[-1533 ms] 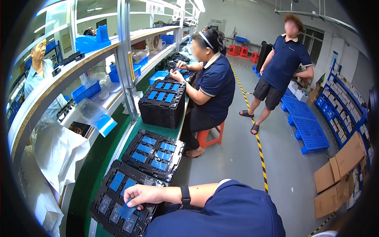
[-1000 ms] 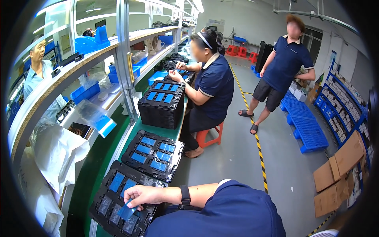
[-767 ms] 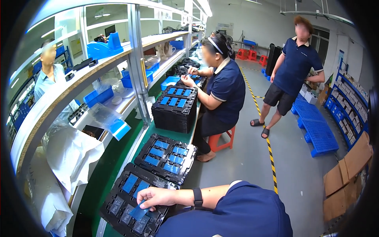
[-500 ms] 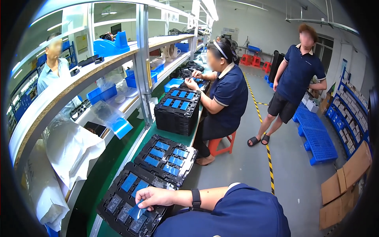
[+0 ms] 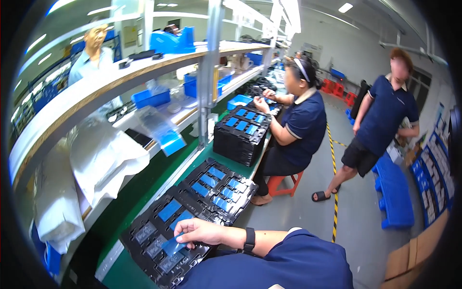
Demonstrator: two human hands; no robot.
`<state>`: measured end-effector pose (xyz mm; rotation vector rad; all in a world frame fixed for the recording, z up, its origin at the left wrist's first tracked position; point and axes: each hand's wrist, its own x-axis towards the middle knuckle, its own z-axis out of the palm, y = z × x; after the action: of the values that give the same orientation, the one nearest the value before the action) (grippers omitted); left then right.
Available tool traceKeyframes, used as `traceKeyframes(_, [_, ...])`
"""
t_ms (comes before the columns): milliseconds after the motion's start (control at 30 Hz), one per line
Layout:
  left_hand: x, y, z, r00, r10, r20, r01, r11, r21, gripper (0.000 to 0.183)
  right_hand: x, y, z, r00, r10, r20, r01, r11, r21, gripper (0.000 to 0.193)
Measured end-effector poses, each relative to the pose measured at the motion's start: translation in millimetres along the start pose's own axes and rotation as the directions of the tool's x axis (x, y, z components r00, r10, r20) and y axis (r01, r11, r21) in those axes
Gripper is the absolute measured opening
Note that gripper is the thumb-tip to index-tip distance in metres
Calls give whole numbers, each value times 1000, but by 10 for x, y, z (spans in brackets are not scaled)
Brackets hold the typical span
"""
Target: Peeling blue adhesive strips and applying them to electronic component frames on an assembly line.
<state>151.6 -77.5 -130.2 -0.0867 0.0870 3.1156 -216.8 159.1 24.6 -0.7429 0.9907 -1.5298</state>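
My right hand, with a black band on its wrist, reaches over a black tray at the lower middle. Thumb and fingers pinch a translucent blue film at its edge. It is tilted just above the tray's near rows, where dark rectangular parts sit in pockets. Further up the same tray, a blue rectangle covers one pocket, with another beside it. My left hand is out of view.
A second black tray with blue rectangles adjoins the first. Beyond it stands a tall tray stack. A seated co-worker works there, and another person stands at right. Shelving with white bags runs along the left.
The view has swung, shifting the scene sideways. My right hand still pinches the blue film over the tray. The standing person's head is now lowered and the legs have shifted.
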Motion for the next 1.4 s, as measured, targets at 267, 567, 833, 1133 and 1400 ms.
traceKeyframes(267, [-90, -180, -364, 830, 449, -331, -414, 894, 173, 15, 77, -391, 291, 991, 7, -134, -48, 952, -302, 15])
traceKeyframes(567, [56, -282, -15, 877, 458, -144, -410, 870, 273, 13, 468, -347, 551, 941, -172, -292, -71, 743, -665, 13])
traceKeyframes(833, [44, -253, 56, 916, 391, -87, -354, 892, 281, 15, 605, -147, 604, 939, -90, -332, -194, 660, -726, 22])
traceKeyframes(1133, [70, -198, 49, 937, 339, -85, -300, 906, 298, 16, 290, -118, 720, 952, 88, -295, -293, 547, -784, 17])
traceKeyframes(1400, [62, -179, 66, 949, 300, -96, -262, 921, 287, 17, 264, -78, 775, 942, 70, -328, -314, 532, -787, 18])
